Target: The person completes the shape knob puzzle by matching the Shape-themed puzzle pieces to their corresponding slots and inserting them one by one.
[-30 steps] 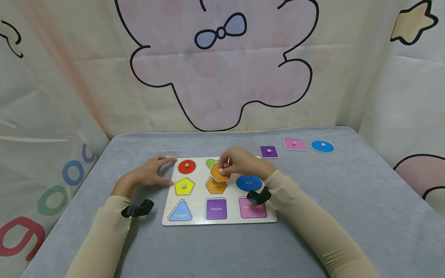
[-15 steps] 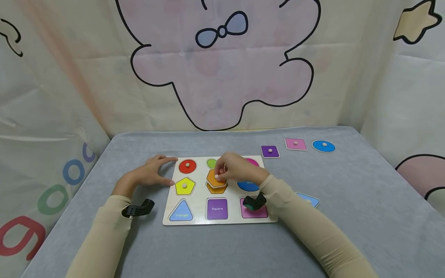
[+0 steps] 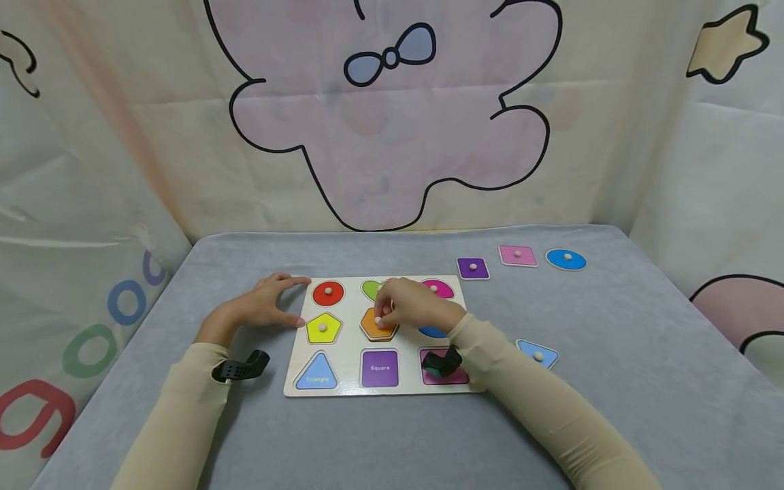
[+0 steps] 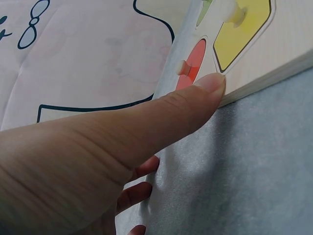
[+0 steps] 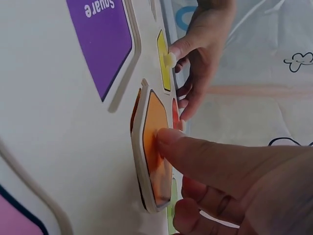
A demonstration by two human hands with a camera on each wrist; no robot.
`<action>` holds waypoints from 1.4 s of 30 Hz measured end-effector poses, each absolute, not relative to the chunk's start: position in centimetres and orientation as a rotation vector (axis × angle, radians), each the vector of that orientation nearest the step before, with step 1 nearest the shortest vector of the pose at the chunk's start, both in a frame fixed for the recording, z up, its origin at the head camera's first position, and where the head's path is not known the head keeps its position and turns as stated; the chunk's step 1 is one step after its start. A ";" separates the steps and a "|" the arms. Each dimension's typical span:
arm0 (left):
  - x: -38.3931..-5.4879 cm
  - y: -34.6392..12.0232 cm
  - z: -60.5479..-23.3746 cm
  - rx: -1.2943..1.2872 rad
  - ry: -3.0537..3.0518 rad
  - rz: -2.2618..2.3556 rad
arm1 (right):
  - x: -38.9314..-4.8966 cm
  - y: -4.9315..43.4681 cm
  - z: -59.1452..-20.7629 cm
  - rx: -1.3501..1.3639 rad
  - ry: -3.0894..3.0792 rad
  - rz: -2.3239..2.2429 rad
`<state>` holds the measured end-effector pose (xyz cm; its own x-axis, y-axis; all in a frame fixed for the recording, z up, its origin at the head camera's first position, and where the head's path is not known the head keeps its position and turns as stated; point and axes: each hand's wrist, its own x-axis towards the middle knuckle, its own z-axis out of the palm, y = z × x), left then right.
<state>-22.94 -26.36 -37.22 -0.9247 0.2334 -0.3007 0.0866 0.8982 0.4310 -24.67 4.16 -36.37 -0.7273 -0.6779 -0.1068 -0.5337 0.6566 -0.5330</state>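
A pale wooden shape puzzle board (image 3: 350, 371) lies on the table. My right hand (image 3: 419, 303) pinches the small knob of an orange hexagon piece (image 3: 373, 333) over the orange hexagon recess in the board's middle. In the right wrist view the piece (image 5: 155, 176) sits slightly raised and askew against its recess, a dark gap showing along one side. My left hand (image 3: 260, 305) rests at the board's left edge, thumb tip on the edge beside the yellow pentagon (image 3: 323, 333), fingers spread. The red circle (image 3: 324, 297), a green piece (image 3: 369, 289) and a magenta piece (image 3: 442, 291) sit on the board's far row.
Beyond the board's far right corner lie a purple square (image 3: 467, 272), a pink rectangle (image 3: 508, 258) and a blue oval (image 3: 560, 262). A blue triangle (image 3: 531, 350) lies beside my right forearm. Bare printed triangle (image 3: 317, 376) and square (image 3: 380, 367) recesses show in the near row.
My right hand has brought the orange hexagon toward me and down, from above the hexagon recess onto it. The blue triangle has come out from behind the forearm. My left hand stays put.
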 end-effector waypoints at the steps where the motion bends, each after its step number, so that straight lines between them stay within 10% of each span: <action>1: -22.9 -26.4 -37.2 0.238 2.717 0.593 | -24.6 4.1 -36.4 -0.964 2.582 -0.687; 42: -22.9 -26.4 -38.1 0.231 2.738 0.629 | -23.9 3.9 -36.6 -0.948 2.635 -0.612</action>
<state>-22.86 -26.42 -38.06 -0.9352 0.2258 -0.2728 0.0840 0.8898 0.4485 -23.88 3.92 -36.64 -0.7479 -0.6545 -0.1113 -0.5383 0.6959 -0.4753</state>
